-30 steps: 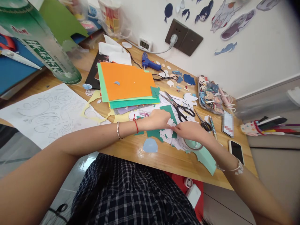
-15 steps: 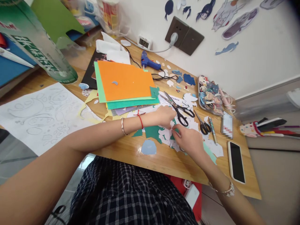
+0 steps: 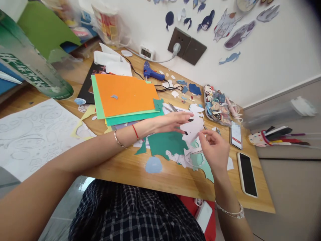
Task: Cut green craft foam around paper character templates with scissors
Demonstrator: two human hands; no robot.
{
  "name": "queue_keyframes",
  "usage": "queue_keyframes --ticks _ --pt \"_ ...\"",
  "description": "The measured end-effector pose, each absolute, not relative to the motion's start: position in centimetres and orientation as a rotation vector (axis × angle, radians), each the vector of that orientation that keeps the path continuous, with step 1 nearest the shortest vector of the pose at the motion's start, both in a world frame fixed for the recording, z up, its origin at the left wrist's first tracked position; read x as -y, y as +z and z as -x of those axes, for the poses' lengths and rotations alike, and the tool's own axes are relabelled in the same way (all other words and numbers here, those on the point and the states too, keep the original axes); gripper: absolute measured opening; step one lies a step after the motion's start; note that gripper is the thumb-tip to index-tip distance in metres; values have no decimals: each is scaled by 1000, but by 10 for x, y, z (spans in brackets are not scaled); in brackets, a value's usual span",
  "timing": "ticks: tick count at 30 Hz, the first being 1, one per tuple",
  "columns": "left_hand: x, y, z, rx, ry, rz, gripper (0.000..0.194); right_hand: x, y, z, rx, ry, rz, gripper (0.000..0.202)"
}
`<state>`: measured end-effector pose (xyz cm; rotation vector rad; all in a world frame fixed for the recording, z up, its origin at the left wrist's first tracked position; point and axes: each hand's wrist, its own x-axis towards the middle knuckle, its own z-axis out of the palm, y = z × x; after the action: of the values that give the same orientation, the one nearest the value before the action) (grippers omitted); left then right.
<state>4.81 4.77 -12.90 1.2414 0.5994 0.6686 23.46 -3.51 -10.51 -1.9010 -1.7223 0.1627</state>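
Observation:
Between thumb and fingers, my right hand pinches a white paper cut-out, raised a little over the scraps. My left hand reaches across from the left with its fingers stretched out beside the cut-out's left edge; whether they touch it I cannot tell. Underneath lies a dark green sheet with cut edges. Other white paper scraps and a mint green scrap lie below my right hand. A light blue piece rests near the table's front edge. Large scissors are mostly hidden behind the cut-out.
Orange sheet tops a coloured stack at centre left. Behind it lies a blue glue gun with its cord. A drawn-on paper and a green bottle are left; a trinket tray and phone are right.
My right hand has lifted the white cut-out from the pile. My left hand's fingers have straightened. More of the dark green sheet shows, and the view has shifted slightly.

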Motion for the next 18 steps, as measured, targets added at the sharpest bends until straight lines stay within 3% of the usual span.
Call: queue_keyframes --ticks 3,7,9,18 --pt "-40 -126 -56 -574 747 -1165 55 25 -93 -227 1687 176 1832 21" --pt "-40 -114 -67 -625 976 -1129 22 6 -73 -207 1741 104 1722 13" --pt "-44 -107 -67 -661 1114 -1123 15 -4 -65 -198 1768 33 1663 11" --pt "-52 -79 -44 -749 1359 -968 12 -34 -50 -170 1877 -270 1282 10"
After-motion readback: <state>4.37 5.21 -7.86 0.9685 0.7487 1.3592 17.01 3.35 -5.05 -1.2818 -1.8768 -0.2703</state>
